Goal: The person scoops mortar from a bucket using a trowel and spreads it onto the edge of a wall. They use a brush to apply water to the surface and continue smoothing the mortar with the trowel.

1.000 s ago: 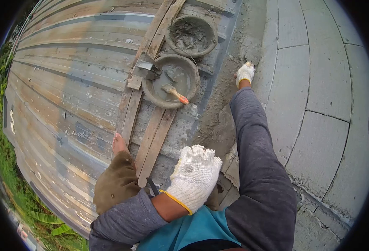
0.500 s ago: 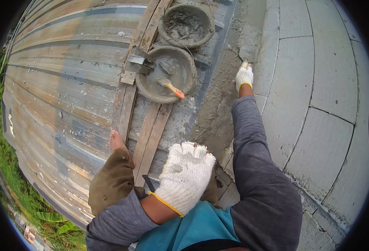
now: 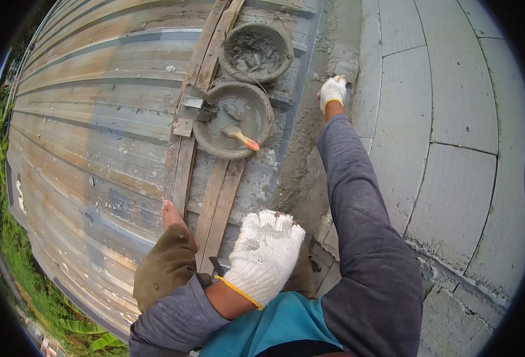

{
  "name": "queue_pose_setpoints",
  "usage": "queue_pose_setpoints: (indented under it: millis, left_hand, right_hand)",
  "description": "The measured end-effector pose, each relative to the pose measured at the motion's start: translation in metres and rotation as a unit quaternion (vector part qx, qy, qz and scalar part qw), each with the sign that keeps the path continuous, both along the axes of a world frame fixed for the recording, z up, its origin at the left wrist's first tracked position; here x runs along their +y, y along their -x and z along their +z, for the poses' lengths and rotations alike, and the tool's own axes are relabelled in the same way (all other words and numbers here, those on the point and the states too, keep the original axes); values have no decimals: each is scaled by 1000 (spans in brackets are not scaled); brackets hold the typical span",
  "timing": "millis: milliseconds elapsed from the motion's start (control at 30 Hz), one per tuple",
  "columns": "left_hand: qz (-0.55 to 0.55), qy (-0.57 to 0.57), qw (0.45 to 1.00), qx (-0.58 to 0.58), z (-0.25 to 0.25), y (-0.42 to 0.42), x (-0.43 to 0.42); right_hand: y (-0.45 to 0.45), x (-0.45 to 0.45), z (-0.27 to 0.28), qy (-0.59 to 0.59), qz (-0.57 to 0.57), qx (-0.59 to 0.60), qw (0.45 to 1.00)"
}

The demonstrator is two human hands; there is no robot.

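Observation:
My right hand, in a white knit glove, reaches out along the mortar strip at the foot of the block wall. It is closed on a trowel, whose grey, mortar-coated blade lies against the wet mortar. My left hand, gloved too, is near my body with its fingers curled under and hidden. A dark flat edge sticks out beside its wrist; whether the hand holds it I cannot make out. A paintbrush with an orange-tipped handle lies in the nearer bucket.
A second bucket holds thick mortar. A metal tool rests at the nearer bucket's rim. Wooden planks lie across the corrugated metal roof. Grey blocks stand on the right. My bare foot is beside a plank.
My right hand has moved farther forward along the mortar strip with the trowel. The view has shifted slightly, so the buckets appear lower. My left hand stays curled near my body.

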State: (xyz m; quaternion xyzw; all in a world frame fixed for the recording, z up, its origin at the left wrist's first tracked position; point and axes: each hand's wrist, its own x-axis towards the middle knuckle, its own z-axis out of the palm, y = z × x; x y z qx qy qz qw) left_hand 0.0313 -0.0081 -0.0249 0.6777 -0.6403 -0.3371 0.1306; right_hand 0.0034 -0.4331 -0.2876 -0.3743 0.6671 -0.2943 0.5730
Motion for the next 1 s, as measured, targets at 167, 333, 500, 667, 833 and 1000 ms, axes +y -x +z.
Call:
queue_pose_setpoints:
  millis: [167,333,500,667,833,1000]
  left_hand:
    - [7,-5,1000,3,0,-4,0]
    - [27,31,999,5,-3,-3,2]
    - [-4,2,1000,28,7,-4,-2]
    - [-10,42,999,12,9,6,1]
    - [-3,58,998,1,8,13,5]
    - [8,68,998,-3,10,8,9]
  right_hand:
    - [-27,2,-8,-59,-148,-29,987]
    - [-34,64,-1,-18,-172,-10,985]
    - [-12,134,6,-36,-151,21,988]
    - [32,218,17,-16,-79,122,989]
    - [88,217,-14,155,43,195,968]
    - [80,87,12,137,174,310,925]
